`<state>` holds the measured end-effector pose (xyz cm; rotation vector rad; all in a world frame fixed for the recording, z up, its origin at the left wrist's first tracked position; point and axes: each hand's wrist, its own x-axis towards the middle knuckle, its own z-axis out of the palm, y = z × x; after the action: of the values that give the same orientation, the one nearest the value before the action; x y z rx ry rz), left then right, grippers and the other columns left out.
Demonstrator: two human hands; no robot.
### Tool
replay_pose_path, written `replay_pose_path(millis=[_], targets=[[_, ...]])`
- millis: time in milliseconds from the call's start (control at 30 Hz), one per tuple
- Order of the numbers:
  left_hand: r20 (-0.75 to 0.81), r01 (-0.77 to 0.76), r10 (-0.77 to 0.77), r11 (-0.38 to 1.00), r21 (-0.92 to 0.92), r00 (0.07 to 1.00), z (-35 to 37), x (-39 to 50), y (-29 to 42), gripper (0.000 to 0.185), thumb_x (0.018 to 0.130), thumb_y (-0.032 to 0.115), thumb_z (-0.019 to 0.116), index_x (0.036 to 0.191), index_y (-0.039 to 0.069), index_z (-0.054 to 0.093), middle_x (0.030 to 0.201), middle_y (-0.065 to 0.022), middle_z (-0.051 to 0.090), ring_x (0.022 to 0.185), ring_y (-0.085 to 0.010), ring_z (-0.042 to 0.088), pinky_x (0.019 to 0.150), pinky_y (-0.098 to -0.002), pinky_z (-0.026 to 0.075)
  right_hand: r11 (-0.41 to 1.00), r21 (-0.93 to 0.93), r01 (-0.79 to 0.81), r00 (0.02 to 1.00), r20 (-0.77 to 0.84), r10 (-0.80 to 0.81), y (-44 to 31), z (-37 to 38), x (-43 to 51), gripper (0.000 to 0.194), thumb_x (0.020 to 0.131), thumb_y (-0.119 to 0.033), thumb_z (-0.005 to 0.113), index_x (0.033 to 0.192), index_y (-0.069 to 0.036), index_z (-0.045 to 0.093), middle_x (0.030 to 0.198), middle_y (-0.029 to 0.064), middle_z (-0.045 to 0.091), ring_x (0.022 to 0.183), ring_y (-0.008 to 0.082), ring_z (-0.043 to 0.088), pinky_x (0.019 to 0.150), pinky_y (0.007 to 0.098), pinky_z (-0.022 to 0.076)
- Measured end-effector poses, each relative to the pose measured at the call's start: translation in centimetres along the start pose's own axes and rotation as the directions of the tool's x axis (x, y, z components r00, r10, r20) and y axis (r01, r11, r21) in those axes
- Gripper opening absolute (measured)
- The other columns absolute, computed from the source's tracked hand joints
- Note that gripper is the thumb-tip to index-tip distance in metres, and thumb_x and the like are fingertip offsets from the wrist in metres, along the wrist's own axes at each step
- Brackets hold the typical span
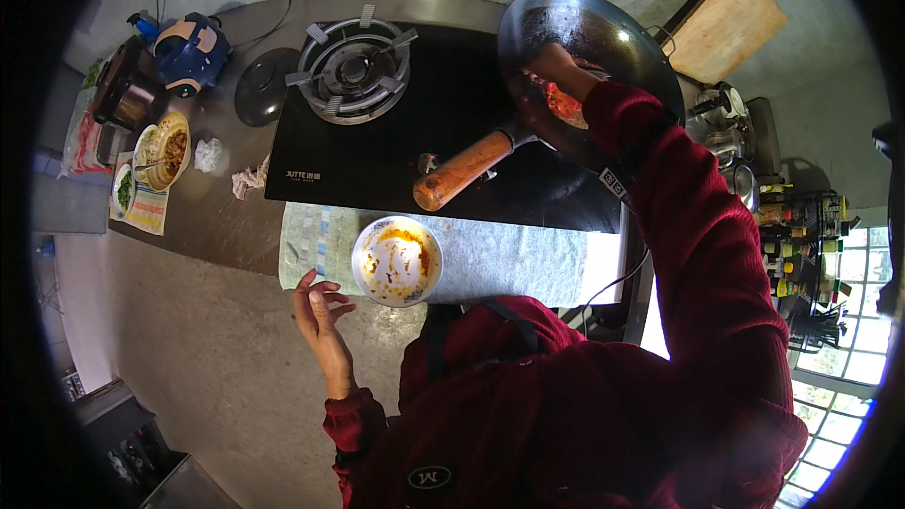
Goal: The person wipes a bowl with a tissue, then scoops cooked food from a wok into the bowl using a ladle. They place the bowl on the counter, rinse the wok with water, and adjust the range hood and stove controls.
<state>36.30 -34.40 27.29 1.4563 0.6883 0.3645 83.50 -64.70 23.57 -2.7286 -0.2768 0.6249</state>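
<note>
My right hand reaches down into a dark steel wok on the right side of the gas cooktop. Its fingers are bent and partly hidden, so whether they hold anything does not show. Beside it in the wok lies reddish-orange food. The wok's wooden handle points towards me, to the lower left. My left hand is in the air with its fingers apart and nothing in them. Just right of it, a white bowl smeared with orange sauce sits on a pale cloth.
A bare burner occupies the cooktop's left half. Farther left are a black lid, a blue appliance, a brown cooker and a food bowl with a spoon. Bottles fill a rack at right, below a wooden board.
</note>
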Motion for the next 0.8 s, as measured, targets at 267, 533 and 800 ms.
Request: replay_pose_path(millis=[267,533,800], targets=[[0.006,0.013,-0.013,0.999,-0.03,1.0,0.0,0.4,-0.3,0.05,0.092,0.042,0.051,0.121,0.001,0.046,0.093,-0.0061,0.055,0.076,-0.0139,0.055,0.065,-0.029,0.051,0.981,0.128,-0.145,0.989,0.007,0.145,-1.5,-0.7,-0.4,0.029,0.071,-0.029,0.072,0.068,0.0,0.066,0.062,0.0085,0.063,0.056,0.0186,0.062,0.054,0.0311,0.0501],[0.032,0.005,-0.002,0.998,-0.069,0.999,0.3,0.8,-0.2,0.048,0.093,0.042,0.048,0.119,0.001,0.047,0.092,-0.006,0.054,0.076,-0.0136,0.055,0.065,-0.0293,0.051,0.981,0.135,0.136,0.989,-0.077,-0.126,-4.5,-5.3,-7.8,0.023,0.079,-0.022,0.063,0.073,0.0,0.063,0.071,0.0082,0.064,0.063,0.0134,0.059,0.054,0.0293,0.0489],[0.189,0.013,-0.008,1.0,-0.026,0.982,1.4,2.3,-0.8,0.04,0.096,0.036,0.046,0.116,0.001,0.05,0.089,-0.0059,0.054,0.074,-0.0131,0.055,0.064,-0.0279,0.051,0.729,0.568,0.382,0.924,-0.235,-0.301,-4.6,-9.7,-26.9,0.014,0.088,-0.016,0.057,0.088,-0.002,0.059,0.078,0.0009,0.06,0.068,0.0061,0.05,0.062,0.0205,0.0409]])
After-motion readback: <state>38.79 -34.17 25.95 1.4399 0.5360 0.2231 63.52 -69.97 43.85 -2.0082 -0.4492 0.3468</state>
